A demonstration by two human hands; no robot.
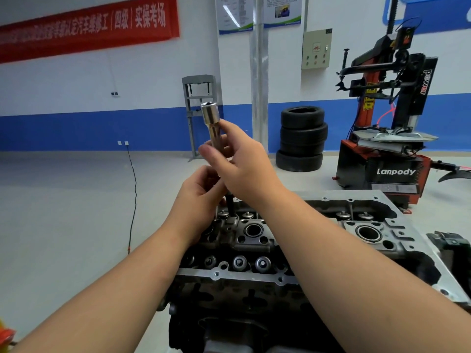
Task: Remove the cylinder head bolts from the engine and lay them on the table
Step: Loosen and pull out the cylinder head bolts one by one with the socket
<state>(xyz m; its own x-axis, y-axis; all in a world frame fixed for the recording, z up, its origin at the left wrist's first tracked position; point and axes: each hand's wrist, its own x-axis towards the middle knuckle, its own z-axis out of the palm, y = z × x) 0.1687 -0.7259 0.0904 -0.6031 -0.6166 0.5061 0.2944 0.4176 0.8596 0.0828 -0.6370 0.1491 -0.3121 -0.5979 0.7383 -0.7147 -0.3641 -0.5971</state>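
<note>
Cylinder head bolt (230,203), a dark thin shaft, is rising from the grey metal engine (254,250), and I'm seeing my left hand (201,197) curling round it while my right hand (242,161) is pinching one shiny steel socket extension (212,123). Four black tyres (302,138) are stacking up on pale workshop floor (76,212) beside one red tyre changer (387,138).

There are two hands, a left hand (201,192) and a right hand (239,159). They hold one shiny tool (212,123). There is one engine (293,250). I count four black tires (302,138) in one stack. One red banner (89,29) hangs on the wall.
</note>
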